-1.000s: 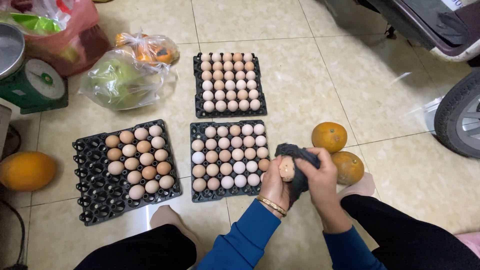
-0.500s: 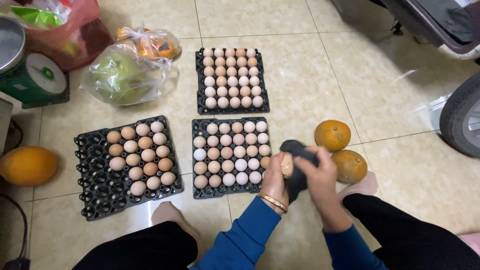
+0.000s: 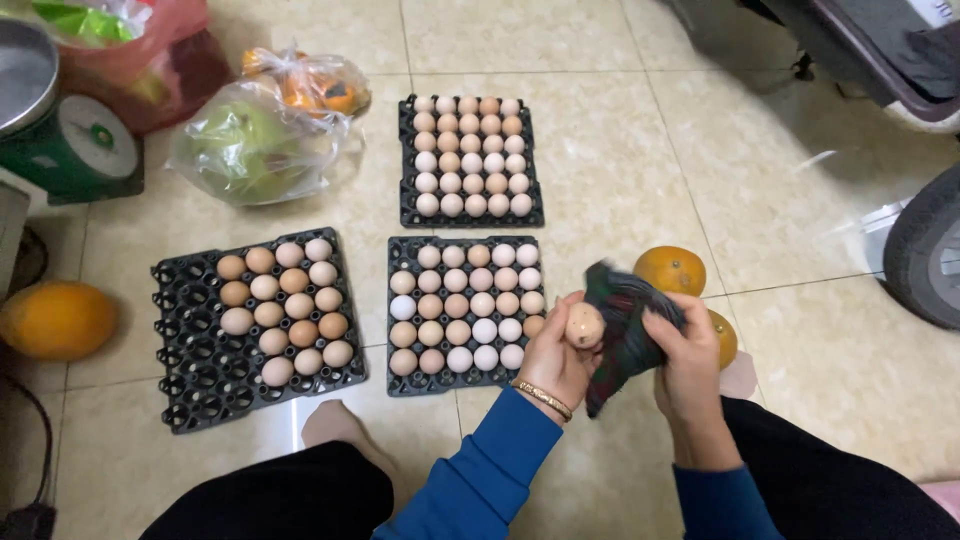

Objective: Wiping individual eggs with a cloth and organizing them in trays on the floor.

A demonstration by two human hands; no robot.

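Observation:
My left hand [image 3: 555,355] holds a tan speckled egg [image 3: 584,324] up between thumb and fingers. My right hand [image 3: 685,358] grips a dark crumpled cloth [image 3: 622,325] that lies against the egg. Both hands hover just right of the near middle black egg tray [image 3: 398,372], which is nearly full of tan and white eggs. A second full tray [image 3: 404,215] lies behind it. A third tray [image 3: 190,375] to the left is filled only on its right half.
Two oranges [image 3: 670,269] lie on the tile floor behind my right hand. Plastic bags of produce [image 3: 255,145] sit at the back left beside a green scale [image 3: 65,140]. An orange fruit [image 3: 55,320] is at far left. A wheel [image 3: 925,250] stands at right.
The egg has come out from under the cloth and now sits exposed in my left hand. The cloth has shifted to the right side of the egg.

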